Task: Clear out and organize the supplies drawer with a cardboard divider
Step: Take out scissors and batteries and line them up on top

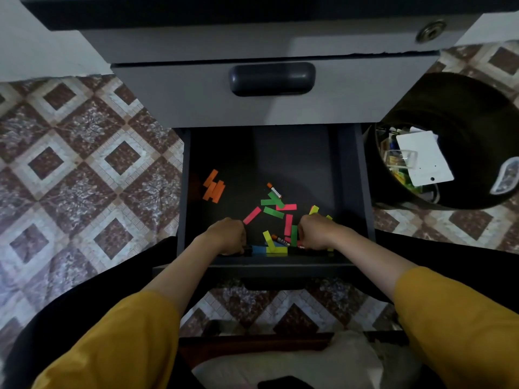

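The grey cabinet [196,102] has its bottom drawer [351,178] pulled out over the tiled floor, with a black bin [463,113] of discarded packaging just to its right. Both hands reach into the drawer's front edge. The left hand [227,234] and right hand [317,231] are knuckles-up, fingers curled under and hidden, so any grip cannot be told. Between them lie loose pink, green and yellow paper strips [273,211]. Orange strips [214,186] sit apart at the left. A battery [274,190] rests behind the green strips.

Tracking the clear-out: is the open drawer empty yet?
Not empty: in the drawer, orange strips lie at left, with green strips, pink strips and an orange-capped cylinder near the middle.
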